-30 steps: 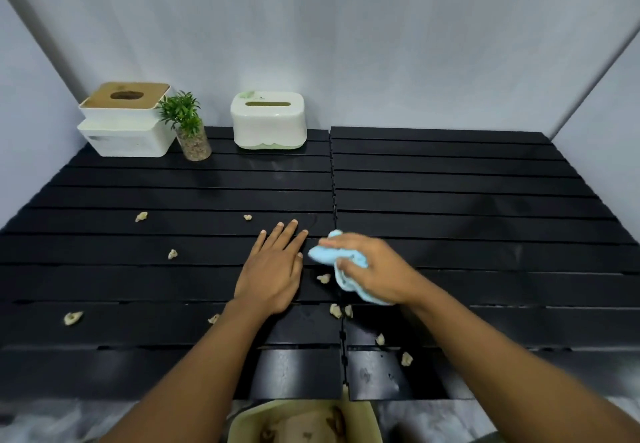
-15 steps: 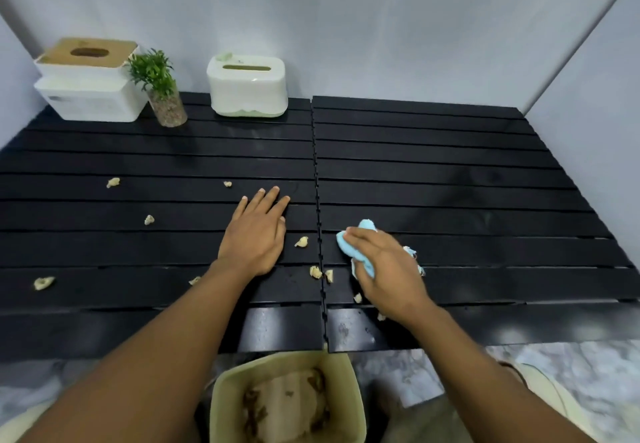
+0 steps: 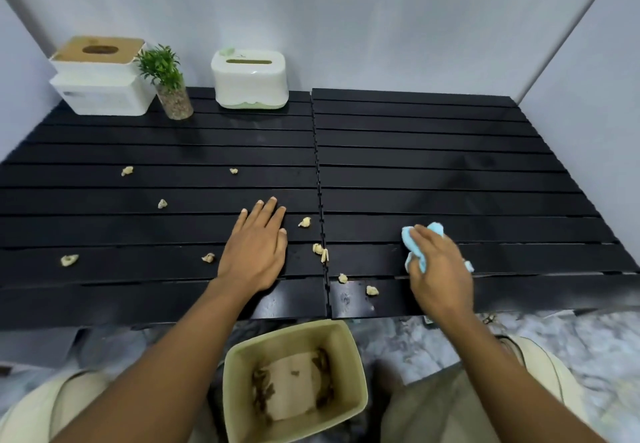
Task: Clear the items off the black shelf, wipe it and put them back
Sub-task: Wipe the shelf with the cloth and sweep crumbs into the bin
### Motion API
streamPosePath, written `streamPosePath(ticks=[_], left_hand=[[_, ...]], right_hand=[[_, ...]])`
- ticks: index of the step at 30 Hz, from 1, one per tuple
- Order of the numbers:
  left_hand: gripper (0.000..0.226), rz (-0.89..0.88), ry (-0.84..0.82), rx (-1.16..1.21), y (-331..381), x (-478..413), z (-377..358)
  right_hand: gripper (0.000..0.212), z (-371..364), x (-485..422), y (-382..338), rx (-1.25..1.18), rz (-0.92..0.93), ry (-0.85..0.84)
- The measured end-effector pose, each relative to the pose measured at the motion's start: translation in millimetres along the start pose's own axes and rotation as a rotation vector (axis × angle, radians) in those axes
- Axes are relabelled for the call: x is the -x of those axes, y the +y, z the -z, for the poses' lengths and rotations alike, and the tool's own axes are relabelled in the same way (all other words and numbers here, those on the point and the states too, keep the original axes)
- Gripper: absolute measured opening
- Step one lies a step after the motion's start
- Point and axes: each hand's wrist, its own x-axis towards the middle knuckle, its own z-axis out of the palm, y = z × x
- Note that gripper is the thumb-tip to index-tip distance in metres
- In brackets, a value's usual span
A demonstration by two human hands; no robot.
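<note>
A: Where is the black slatted shelf (image 3: 450, 165) found, and what is being done to it?

B: It is laid low and flat between pale grey walls (image 3: 346, 27), with a marbled grey floor (image 3: 571, 338) seen below its front edge. Its right half is being wiped. A crumpled light-blue cloth (image 3: 412, 245) is gripped by the right hand (image 3: 440, 269), fingers curled over it, and is pressed onto a front slat.

A: And the left hand (image 3: 256, 248)?

B: It is laid flat on the left half, fingers straight and close together, with nothing held. It is judged to be a brace while weight is leaned forward.

A: Why is the beige plastic bin (image 3: 291, 338) set there?

B: It is stood on the floor just below the front edge, under the middle seam. This is presumably so that the pale crumbs (image 3: 304, 222) scattered over the front slats can be swept into it. Brown scraps are seen inside.

A: Has the shelf been cleared?

B: Not wholly, it is judged. Three items are stood at the back left against the wall, well apart from the cloth. They are a white tissue box with a wooden lid (image 3: 100, 79), a small green plant in a glass jar of pebbles (image 3: 169, 86) and a white-and-green tissue box (image 3: 250, 79). The crumbs are seen mostly on the left half and near the seam.
</note>
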Motion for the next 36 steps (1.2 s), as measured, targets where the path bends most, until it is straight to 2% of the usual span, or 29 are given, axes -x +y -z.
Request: streamPosePath(ticks=[3, 7, 11, 13, 16, 21, 25, 28, 33, 36], left_hand=[[0.050, 0.010, 0.009, 0.007, 1, 0, 1], [0.050, 0.014, 0.012, 0.018, 1, 0, 2], [0.049, 0.013, 0.009, 0.041, 0, 0, 3], [0.049, 0.007, 0.007, 0.032, 0, 0, 4], [0.049, 0.013, 0.006, 0.036, 1, 1, 5], [0.051, 0.020, 0.003, 0.023, 1, 1, 5], [0.062, 0.011, 0.022, 0.028, 1, -4, 8], [0.056, -0.073, 0.053, 0.014, -10, -29, 17], [0.070, -0.142, -0.015, 0.057, -21, -84, 17], [0.076, -0.120, -0.030, 0.023, -23, -112, 6]], right_hand=[[0.046, -26, 16, -41, -0.019, -0.011, 0.011], [0.048, -55, 27, -101, -0.046, 0.078, -0.028], [0.044, -58, 18, -126, -0.368, 0.114, -0.087], [0.043, -45, 0, -121, -0.427, 0.086, -0.036], [0.043, -24, -37, -92, -0.252, 0.101, 0.076], [0.042, -31, -71, -52, 0.002, 0.122, -0.072], [0.046, -48, -60, -75, -0.085, 0.354, -0.195], [0.046, -52, -69, -91, -0.197, 0.487, -0.289], [0.044, -54, -173, -74, -0.110, 0.358, -0.071], [0.044, -56, -241, -61, -0.035, 0.303, -0.024]])
